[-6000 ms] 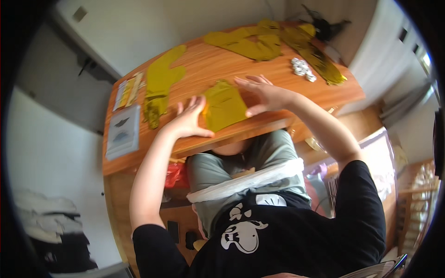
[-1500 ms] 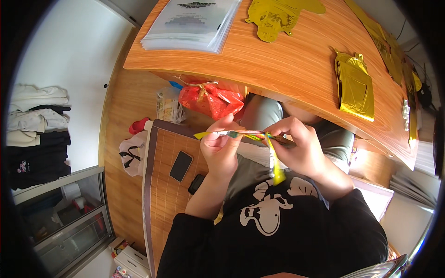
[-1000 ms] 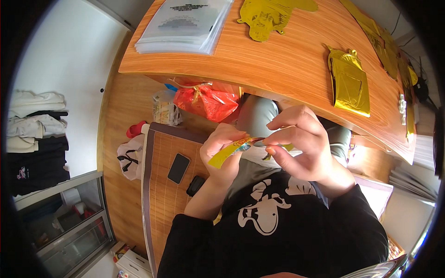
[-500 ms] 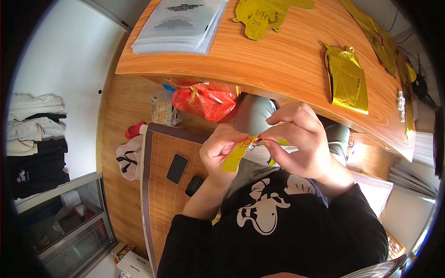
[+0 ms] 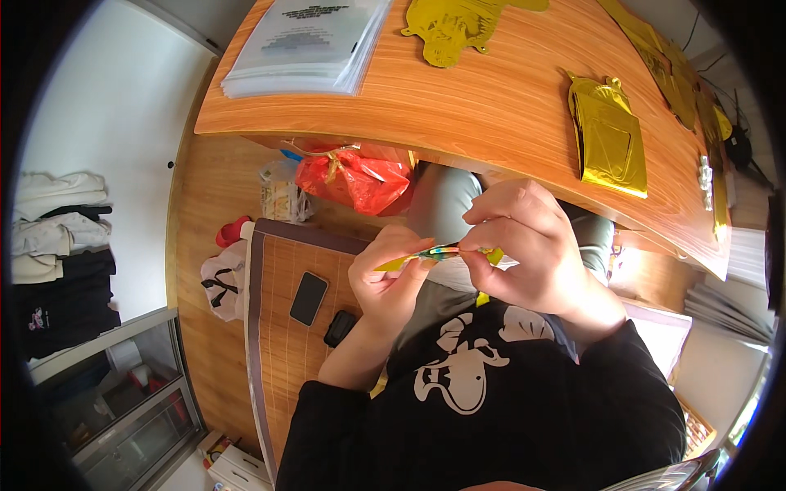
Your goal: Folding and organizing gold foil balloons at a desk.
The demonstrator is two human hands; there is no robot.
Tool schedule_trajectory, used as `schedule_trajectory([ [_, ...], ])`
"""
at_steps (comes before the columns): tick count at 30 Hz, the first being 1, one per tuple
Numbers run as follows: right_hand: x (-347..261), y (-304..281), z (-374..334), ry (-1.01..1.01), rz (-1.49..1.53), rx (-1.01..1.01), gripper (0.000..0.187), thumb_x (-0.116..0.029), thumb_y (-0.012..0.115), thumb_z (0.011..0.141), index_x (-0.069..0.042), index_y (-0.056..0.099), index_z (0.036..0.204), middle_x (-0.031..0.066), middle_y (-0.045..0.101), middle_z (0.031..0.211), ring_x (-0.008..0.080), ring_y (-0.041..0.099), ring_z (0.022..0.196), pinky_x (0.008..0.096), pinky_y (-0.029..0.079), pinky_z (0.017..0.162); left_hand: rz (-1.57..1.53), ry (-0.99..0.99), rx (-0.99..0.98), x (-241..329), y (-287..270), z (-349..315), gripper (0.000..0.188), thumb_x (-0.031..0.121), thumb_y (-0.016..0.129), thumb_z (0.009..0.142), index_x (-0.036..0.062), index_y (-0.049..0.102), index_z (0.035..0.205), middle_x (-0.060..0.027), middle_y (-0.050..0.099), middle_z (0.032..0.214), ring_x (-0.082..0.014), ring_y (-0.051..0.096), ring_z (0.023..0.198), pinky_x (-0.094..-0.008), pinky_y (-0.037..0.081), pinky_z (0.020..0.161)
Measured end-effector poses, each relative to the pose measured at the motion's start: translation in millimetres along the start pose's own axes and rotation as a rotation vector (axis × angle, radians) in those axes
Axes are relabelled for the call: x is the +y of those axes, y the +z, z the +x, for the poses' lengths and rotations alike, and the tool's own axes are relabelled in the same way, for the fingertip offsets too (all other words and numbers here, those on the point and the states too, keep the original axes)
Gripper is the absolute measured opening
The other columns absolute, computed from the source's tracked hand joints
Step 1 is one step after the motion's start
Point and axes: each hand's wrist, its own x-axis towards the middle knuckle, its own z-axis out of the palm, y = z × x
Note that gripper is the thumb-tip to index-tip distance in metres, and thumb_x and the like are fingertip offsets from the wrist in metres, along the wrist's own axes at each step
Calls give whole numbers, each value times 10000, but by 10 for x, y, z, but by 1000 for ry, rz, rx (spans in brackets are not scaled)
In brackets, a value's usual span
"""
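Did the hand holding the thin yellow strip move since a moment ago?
Yes, slightly. The left hand has lowered the thin yellow foil strip towards level, just below the wooden table's edge, meeting the right hand.

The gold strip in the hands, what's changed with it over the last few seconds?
Six seconds ago both hands lay flat on a gold foil sheet on the desk. Now the left hand and right hand pinch a narrow gold strip over the lap; half a second ago it drooped, now it lies nearly level. The gold foil bag and the paper stack stay on the desk.
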Motion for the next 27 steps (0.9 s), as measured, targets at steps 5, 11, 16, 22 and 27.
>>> schedule_trajectory([
  [5,-13,-66,12,-52,31,1,273,31,799,630,-92,703,854,58,663,989,265,649,889,375,539,759,-78,42,25,27,18,-11,158,-72,754,845,-36,705,990,-135,708,935,-224,658,843,-312,498,736],
  [11,-39,-111,-55,-215,136,65,157,-100,831,779,-113,725,894,42,654,993,258,643,885,386,524,735,-351,-30,-106,227,14,-134,173,-48,759,860,-5,700,1017,-157,726,954,-271,695,853,-377,556,735],
  [16,-223,-193,-78,-393,247,230,74,-154,769,841,-100,734,877,31,716,1030,203,681,911,324,495,697,-472,65,-264,472,99,-104,163,126,749,942,61,688,1078,-132,699,971,-267,659,814,-404,581,714],
  [22,-574,-266,-107,-369,289,268,184,-202,798,831,-204,716,996,-65,704,982,134,667,858,354,514,712,-720,100,-420,633,201,-74,67,68,772,912,59,771,979,-120,766,948,-265,733,831,-357,619,762],
  [27,-735,-119,-70,-196,368,456,173,-161,820,802,-185,705,929,-86,647,859,95,614,762,313,473,633,-825,73,-637,669,147,-27,143,66,684,984,59,731,1119,-118,736,1117,-262,713,1011,-396,581,872],
])
